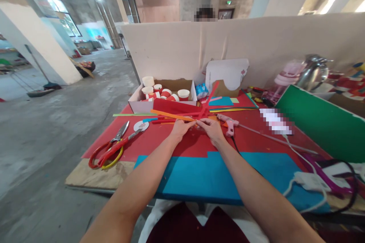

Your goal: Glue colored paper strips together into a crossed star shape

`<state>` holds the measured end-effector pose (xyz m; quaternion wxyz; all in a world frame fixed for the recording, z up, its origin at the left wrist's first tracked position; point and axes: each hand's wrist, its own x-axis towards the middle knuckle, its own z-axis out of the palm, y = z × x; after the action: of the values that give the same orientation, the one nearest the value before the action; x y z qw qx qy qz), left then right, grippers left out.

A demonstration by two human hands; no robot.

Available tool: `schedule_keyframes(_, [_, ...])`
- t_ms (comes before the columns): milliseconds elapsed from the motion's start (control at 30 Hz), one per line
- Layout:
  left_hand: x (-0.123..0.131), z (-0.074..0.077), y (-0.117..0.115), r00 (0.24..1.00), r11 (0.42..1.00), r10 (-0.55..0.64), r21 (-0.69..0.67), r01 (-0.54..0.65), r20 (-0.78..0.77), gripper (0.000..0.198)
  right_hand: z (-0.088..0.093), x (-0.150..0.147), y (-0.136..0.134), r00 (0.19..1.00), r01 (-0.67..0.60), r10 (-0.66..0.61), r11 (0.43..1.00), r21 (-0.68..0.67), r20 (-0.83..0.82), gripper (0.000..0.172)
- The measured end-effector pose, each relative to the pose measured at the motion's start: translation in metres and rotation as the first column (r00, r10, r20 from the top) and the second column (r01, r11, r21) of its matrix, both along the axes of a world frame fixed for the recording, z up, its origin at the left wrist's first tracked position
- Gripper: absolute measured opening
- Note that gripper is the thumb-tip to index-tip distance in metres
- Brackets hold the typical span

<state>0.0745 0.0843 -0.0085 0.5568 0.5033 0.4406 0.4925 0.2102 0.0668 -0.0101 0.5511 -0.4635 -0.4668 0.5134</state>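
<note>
My left hand (179,130) and my right hand (211,128) meet over the middle of the table, fingertips almost touching. Between them they pinch the right end of an orange strip (167,115), whose free end points left. Red strips (210,100) cross just beyond my fingers, one standing up at a slant; whether my fingers also touch them is unclear. A pink glue gun (230,124) lies right of my right hand, a clear glue stick trailing from it. To the left lie red-handled scissors (110,147), partly over a second tool (122,143), and a small white disc (142,125).
Behind my hands stands an open box of red and white paper cups (184,95). Red and blue sheets (196,178) cover the table. On the right are a green board (322,121), a metal jug (312,70) and a power strip with cables. A white partition (171,51) closes the back.
</note>
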Motion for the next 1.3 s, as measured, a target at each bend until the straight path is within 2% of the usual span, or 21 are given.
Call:
schedule_keyframes(133, [-0.001,0.001,0.000,0.998,0.998,-0.059,-0.021,0.059,0.026,0.024,-0.001,0.000,0.000,0.999,0.048,-0.049,0.999,0.025,0.023,0.031])
schedule_keyframes(400, [0.001,0.002,-0.001,0.990,1.000,0.002,0.029,-0.006,0.140,0.025,0.000,-0.002,-0.002,0.993,0.065,-0.071,0.996,0.068,0.099,0.028])
schedule_keyframes(600, [0.001,0.004,-0.003,0.992,0.999,-0.039,0.007,0.039,0.118,0.025,-0.002,0.000,0.000,0.994,0.019,-0.023,0.999,0.048,0.103,0.032])
schedule_keyframes(933, [-0.007,0.008,0.009,0.983,0.994,0.105,0.008,-0.108,0.151,0.022,0.008,0.005,0.000,0.982,0.046,-0.051,0.998,0.031,0.184,0.030])
schedule_keyframes(1067, [-0.023,0.015,0.015,0.969,0.985,0.169,-0.013,-0.170,0.182,0.023,0.012,0.010,-0.001,0.975,0.067,-0.072,0.997,0.032,0.211,0.030])
schedule_keyframes(1300, [-0.057,0.022,0.030,0.903,0.941,0.313,0.036,-0.338,0.296,0.023,0.011,0.013,0.000,0.975,0.059,-0.072,0.996,0.065,0.210,0.028])
